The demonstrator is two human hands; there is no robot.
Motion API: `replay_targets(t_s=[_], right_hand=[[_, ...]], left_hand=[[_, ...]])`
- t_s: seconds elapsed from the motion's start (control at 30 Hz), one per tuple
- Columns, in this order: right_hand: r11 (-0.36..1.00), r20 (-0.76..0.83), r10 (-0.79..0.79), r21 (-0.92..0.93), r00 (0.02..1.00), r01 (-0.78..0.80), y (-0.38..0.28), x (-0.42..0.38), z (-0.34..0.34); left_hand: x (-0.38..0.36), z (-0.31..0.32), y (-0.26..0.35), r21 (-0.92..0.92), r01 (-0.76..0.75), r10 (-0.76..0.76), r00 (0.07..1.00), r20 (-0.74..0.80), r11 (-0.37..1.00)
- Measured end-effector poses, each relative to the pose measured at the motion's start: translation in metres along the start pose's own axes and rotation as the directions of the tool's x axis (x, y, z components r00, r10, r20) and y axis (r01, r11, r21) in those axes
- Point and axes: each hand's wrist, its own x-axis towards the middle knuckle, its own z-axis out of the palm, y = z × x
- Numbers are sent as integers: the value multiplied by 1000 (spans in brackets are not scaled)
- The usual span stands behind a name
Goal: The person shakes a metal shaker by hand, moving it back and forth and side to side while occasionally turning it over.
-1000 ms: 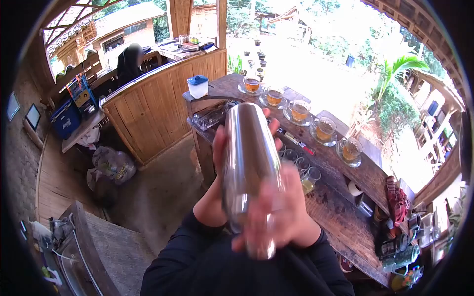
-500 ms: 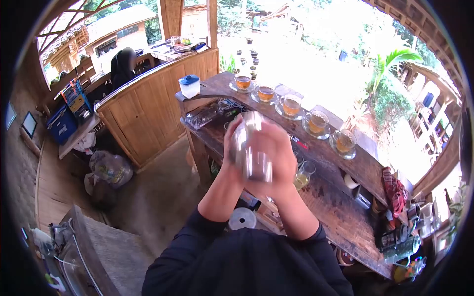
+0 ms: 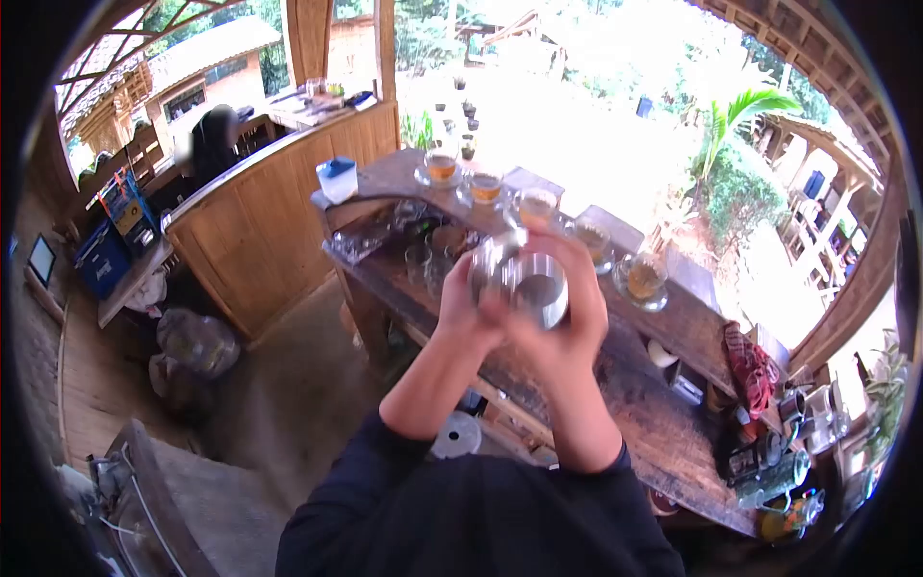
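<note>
A shiny metal shaker is held between both hands above the wooden counter, its near end tilted toward me. My left hand wraps round its left side. Around its right side curve the fingers of my right hand. Motion blurs the hands and the metal. Behind them, glass cups of amber drink on saucers stand in a row along the raised shelf, among them a cup at the left end and a cup at the right end.
A blue-lidded container sits at the shelf's left end. Red cloth and several glass vessels are at the right. A person is beyond the wooden partition. A round stool stands below.
Both hands and the shaker have moved slightly right in view, and the shaker's near end has turned more toward me. The surroundings have shifted left in view.
</note>
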Motion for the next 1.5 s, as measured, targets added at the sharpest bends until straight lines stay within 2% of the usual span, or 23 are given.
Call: replay_targets(t_s=[0.03, 0.1, 0.17, 0.23, 0.27, 0.3, 0.37, 0.4, 0.5, 0.57, 0.63, 0.67, 0.7, 0.77, 0.83, 0.93, 1.0, 1.03, 1.1, 1.13, 1.23, 1.3, 1.5], right_hand=[[965, 21, -249, -81, 968, 250, -16, -3, -8], [845, 9, -533, 32, 846, 533, -48, -9, -14], [773, -47, -623, 112, 781, 624, -24, -16, -10], [574, -196, -760, 246, 620, 781, -4, -19, -6], [851, 229, -523, 193, 821, 488, 5, -10, -30], [888, 191, -432, -80, 881, 453, 24, -13, -18], [966, -49, 236, 125, 971, -228, 47, -10, 3], [975, -71, 215, 79, 974, -209, 43, -10, -4], [948, 61, -296, -100, 953, 301, 1, 0, -34], [734, 23, -679, 69, 734, 676, -2, -15, -39], [730, 42, -683, 49, 729, 682, 6, -12, -41], [731, 54, -682, 27, 729, 682, 11, -12, -42], [734, 64, -678, 5, 733, 679, 19, -12, -43], [924, 16, -380, -37, 925, 380, 52, 2, -27], [986, -178, 158, 81, 971, -146, 37, 9, -15], [947, 72, -320, -16, 945, 322, 3, 8, -40], [599, -32, -800, 11, 599, 801, -6, 0, -28], [602, -30, -797, 18, 603, 798, 6, -6, -14], [556, -225, -804, 45, 551, 830, 26, -16, 13], [806, 108, -583, -44, 805, 590, 17, -9, -9], [999, 43, 34, -37, 999, -32, 31, 1, 15], [963, 99, -233, -119, 968, 244, 10, 5, 3], [872, 308, -444, -70, 842, 485, -16, -8, 8]], left_hand=[[-12, 10, 7, 451, -25, -6, 998, 68, 892], [-37, 55, 16, 115, 204, -232, 910, 343, 972], [-33, 56, 2, -64, -16, 58, 672, 738, 998], [-8, 45, 9, -48, 3, 33, 680, 733, 999], [14, 28, 12, 7, 94, -83, 845, 528, 996], [33, 6, 11, 37, 193, -196, 939, 284, 980], [64, -45, -12, -11, 188, -158, 856, 492, 982], [41, 3, -19, 8, 142, -137, 968, -209, 990], [43, 10, 1, -10, 439, -409, 845, 345, 899], [6, 68, -1, 121, 195, -228, 772, 594, 973], [6, 64, -13, 14, -112, 58, 618, 784, 994], [13, 60, -3, 60, 200, -169, 587, 792, 978], [21, 58, -3, 87, 149, -169, 726, 666, 985], [60, 16, -1, 37, 265, -264, 917, 297, 963], [57, 13, -11, -197, 427, -303, 836, 458, 882], [23, 51, 7, 2, 374, -311, 768, 560, 927], [7, 59, 7, 85, 203, -206, 702, 682, 975], [7, 54, 5, 24, 185, -127, 572, 811, 982], [16, 46, 12, 19, 238, -186, 702, 688, 971], [23, 36, 14, -53, 280, -199, 789, 582, 958], [43, 7, 10, 22, 130, -130, 991, 12, 991], [29, -9, 25, -122, 390, -312, 858, 407, 913], [-4, 41, 47, 79, 175, -188, 785, 590, 981]])
